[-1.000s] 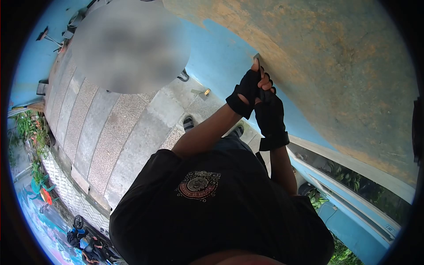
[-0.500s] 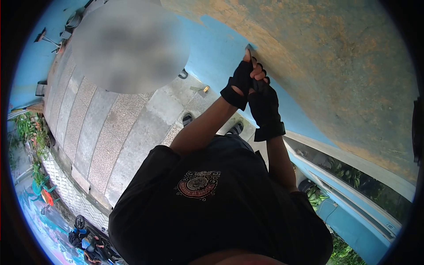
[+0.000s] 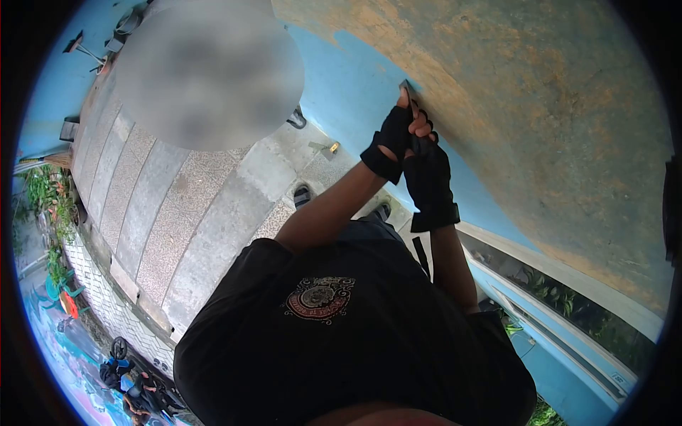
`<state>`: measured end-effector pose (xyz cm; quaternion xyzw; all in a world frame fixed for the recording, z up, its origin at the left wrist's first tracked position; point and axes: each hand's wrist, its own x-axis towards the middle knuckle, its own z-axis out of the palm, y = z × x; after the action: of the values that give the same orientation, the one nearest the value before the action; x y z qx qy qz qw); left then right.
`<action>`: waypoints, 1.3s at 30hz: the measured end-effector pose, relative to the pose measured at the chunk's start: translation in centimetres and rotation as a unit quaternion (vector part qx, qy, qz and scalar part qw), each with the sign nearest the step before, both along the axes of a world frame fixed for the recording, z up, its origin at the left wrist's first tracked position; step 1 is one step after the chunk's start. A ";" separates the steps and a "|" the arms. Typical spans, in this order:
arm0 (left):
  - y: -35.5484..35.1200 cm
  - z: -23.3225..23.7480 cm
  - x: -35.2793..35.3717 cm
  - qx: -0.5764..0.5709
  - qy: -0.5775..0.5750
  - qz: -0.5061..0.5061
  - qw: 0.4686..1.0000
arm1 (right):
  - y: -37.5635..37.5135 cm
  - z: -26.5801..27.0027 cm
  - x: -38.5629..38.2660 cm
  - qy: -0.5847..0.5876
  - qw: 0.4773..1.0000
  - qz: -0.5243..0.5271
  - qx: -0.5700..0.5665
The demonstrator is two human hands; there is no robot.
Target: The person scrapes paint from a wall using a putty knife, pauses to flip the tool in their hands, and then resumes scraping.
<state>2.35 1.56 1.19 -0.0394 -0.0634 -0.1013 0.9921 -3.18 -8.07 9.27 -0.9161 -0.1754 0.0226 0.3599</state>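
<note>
A mottled patch (image 3: pixel 540 121) spreads right across the blue wall (image 3: pixel 341 78); a small yellow item (image 3: pixel 334 148) lies left on the paving (image 3: pixel 213 213). Left hand (image 3: pixel 398 133) and right hand (image 3: pixel 428 175) clench the thin tool (image 3: pixel 405 86) at the wall, its long axis pointing far, slightly left.

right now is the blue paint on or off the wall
Partly on: blue paint covers one stretch of the wall, while a wide brownish-grey patch beside the held tool shows no blue.
</note>
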 end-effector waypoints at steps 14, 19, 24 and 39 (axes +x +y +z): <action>-2.2 1.7 -1.3 0.031 0.042 -0.019 0.998 | -1.9 1.3 -1.5 0.020 0.999 -0.017 0.021; -1.2 0.3 -0.2 0.009 0.071 0.023 0.997 | -0.5 1.2 -0.3 0.097 0.994 -0.031 -0.033; -2.6 0.8 -0.7 0.002 -0.019 -0.002 1.000 | -1.9 1.3 -1.0 -0.008 0.999 -0.010 0.032; -1.0 -0.2 -0.3 -0.010 0.051 0.012 0.999 | -0.6 0.6 -0.5 0.094 0.995 -0.030 0.020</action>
<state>2.04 0.58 1.03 -0.0532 -0.0140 -0.0861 0.9948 -3.65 -8.68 9.86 -0.9072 -0.1133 0.0946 0.3939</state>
